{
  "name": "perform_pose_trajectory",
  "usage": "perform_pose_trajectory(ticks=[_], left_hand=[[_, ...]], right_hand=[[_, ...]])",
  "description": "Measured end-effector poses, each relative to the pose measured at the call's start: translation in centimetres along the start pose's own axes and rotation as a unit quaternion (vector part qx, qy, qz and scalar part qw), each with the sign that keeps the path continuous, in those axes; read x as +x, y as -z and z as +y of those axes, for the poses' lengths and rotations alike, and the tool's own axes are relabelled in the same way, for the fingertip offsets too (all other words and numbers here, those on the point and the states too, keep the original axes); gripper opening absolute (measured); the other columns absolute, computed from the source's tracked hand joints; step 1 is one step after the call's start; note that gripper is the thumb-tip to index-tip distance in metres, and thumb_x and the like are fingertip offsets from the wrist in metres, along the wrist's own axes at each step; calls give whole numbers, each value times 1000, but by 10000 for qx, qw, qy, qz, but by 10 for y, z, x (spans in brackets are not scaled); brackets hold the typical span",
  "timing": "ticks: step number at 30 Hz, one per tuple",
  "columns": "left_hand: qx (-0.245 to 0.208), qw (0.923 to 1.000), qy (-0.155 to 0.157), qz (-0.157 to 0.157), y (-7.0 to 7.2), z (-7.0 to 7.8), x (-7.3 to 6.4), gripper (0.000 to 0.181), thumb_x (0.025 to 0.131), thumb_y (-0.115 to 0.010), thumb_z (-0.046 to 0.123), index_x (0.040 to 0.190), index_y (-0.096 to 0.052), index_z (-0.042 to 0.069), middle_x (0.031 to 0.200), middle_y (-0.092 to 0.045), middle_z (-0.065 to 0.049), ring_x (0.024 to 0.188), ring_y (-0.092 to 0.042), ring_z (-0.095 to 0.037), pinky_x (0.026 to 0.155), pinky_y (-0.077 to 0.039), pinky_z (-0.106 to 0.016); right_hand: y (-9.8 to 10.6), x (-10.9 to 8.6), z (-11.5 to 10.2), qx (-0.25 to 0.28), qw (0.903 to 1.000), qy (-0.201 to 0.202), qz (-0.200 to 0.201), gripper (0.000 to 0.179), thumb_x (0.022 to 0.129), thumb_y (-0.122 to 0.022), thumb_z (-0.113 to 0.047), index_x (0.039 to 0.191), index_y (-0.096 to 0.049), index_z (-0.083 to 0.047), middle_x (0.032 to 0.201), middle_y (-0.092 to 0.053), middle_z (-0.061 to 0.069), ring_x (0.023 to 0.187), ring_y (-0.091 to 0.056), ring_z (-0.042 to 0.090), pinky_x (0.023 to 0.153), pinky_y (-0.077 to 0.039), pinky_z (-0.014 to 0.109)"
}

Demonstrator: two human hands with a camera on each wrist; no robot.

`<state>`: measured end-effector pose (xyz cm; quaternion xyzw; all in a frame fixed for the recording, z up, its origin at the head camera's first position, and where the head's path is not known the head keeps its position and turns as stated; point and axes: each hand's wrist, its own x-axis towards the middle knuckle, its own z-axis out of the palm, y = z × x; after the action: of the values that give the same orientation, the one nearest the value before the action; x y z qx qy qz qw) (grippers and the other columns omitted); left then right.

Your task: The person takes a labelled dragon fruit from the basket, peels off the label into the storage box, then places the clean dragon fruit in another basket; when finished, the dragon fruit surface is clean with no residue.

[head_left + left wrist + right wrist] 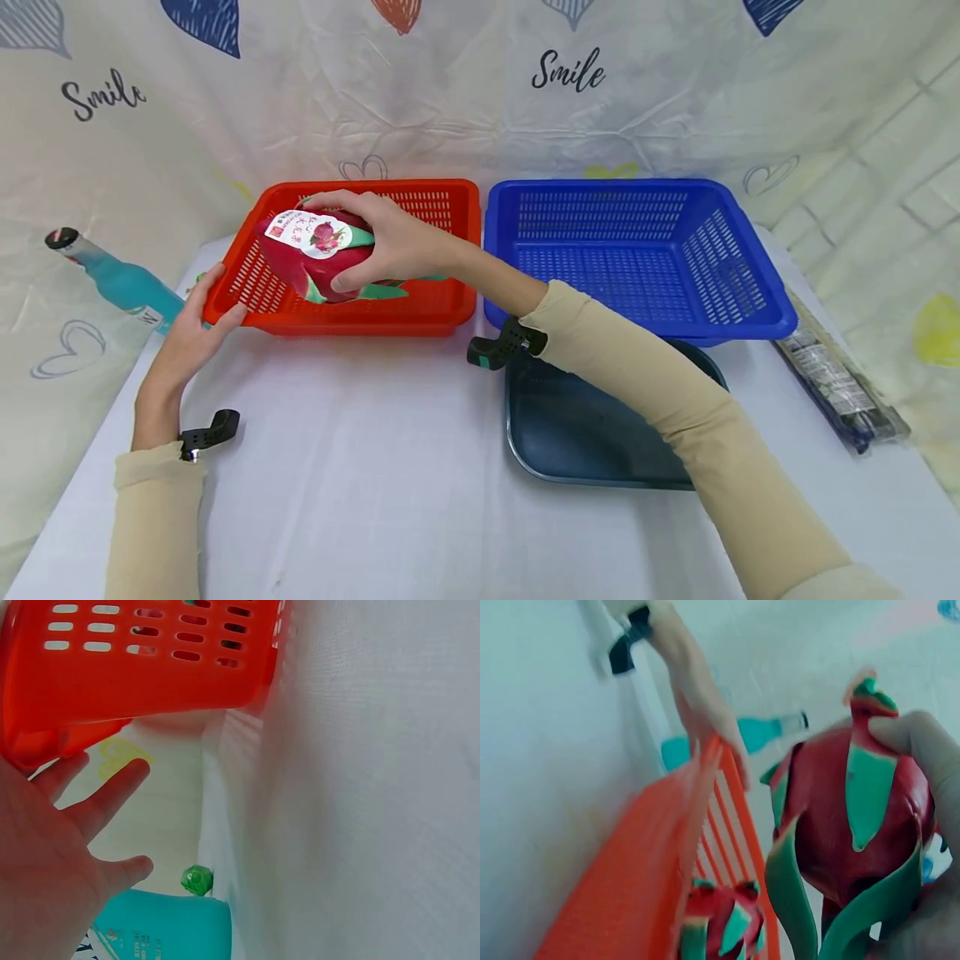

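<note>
My right hand [405,237] grips a red dragon fruit [281,254] with green scales and a white label, raised over the red basket [360,321]. Seen from the right wrist, a thumb lies over the top of the dragon fruit [825,817]. A second dragon fruit [731,922] lies lower, behind the basket's slatted wall. My left hand [191,333] holds the basket's left front corner at the rim. In the left wrist view, fingers [112,799] spread outside the basket, below its rim; part of that hand is hidden.
A turquoise bottle [131,287] stands left of the red basket, with a small green thing [197,880] near it. To the right are a blue basket [637,329], a dark green tray [592,433] partly under my right forearm, and a flat packet [840,383].
</note>
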<state>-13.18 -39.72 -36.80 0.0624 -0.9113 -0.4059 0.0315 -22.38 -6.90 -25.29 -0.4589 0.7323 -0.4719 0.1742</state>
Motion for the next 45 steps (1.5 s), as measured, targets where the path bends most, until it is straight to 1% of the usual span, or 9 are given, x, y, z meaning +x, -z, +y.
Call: perform_pose_trajectory(ticks=[2,6,9,12,15,21,26,31,45], left_hand=[[22,10000,-12,20,-1,0,0,80,94,-55,44,155,-3,40,160,-18,-15,138,-23,-39,70,-39,2],[15,10000,-37,1,-1,0,1,80,94,-54,45,154,-2,41,159,-20,-16,137,-25,-38,70,-40,0],[-15,10000,-10,-52,0,0,2,79,95,-53,45,154,-2,41,160,-20,-16,137,-24,-39,70,-39,1],[-43,10000,12,-89,1,-1,3,79,95,-52,45,155,-1,39,160,-18,-17,138,-23,-41,69,-39,1],[-71,9999,4,-114,2,-2,3,78,96,-51,45,155,-2,37,160,-18,-18,138,-22,-42,69,-38,1],[-123,9997,-99,-165,2,-4,5,77,96,-51,41,156,-3,35,159,-20,-17,137,-24,-38,73,-37,2],[-132,9998,-112,-133,2,-4,5,77,96,-52,41,156,-3,36,159,-20,-17,137,-24,-39,73,-37,2],[-137,9998,-160,-57,1,-3,3,78,95,-53,41,155,-3,37,159,-21,-17,137,-24,-38,72,-40,2],[-65,9999,-129,24,0,-5,2,80,94,-55,44,155,-3,39,158,-23,-15,135,-28,-35,72,-41,0]], right_hand=[[-4,-9,-6,-173,9997,137,123,76,79,-76,-25,144,-38,-19,140,-44,3,125,-42,11,85,-55,22],[-9,-29,-15,-660,9973,179,264,77,78,-77,-29,145,-39,-21,140,-45,1,129,-37,12,87,-53,20],[-12,-42,-19,-1018,9946,67,179,80,76,-77,-33,145,-38,-24,140,-45,0,129,-35,13,86,-52,20],[-15,-51,-21,-1183,9930,-3,22,80,76,-76,-35,146,-38,-25,139,-45,1,128,-35,14,87,-52,21],[-16,-57,-20,-1228,9924,-93,-84,81,75,-76,-35,146,-38,-26,139,-44,3,129,-34,15,87,-52,21],[-19,-63,-18,-1202,9923,-260,-157,81,75,-77,-34,145,-39,-28,140,-42,3,130,-33,16,85,-53,21],[-25,-67,-20,-1229,9919,-206,-253,81,74,-78,-34,145,-40,-28,140,-41,3,130,-32,15,85,-53,20],[-33,-71,-25,-1117,9927,-203,-405,82,73,-80,-31,145,-40,-27,137,-43,2,128,-33,12,83,-53,19],[-41,-74,-29,-1133,9913,-19,-675,82,73,-80,-32,145,-40,-24,136,-44,2,128,-35,12,84,-53,17]])
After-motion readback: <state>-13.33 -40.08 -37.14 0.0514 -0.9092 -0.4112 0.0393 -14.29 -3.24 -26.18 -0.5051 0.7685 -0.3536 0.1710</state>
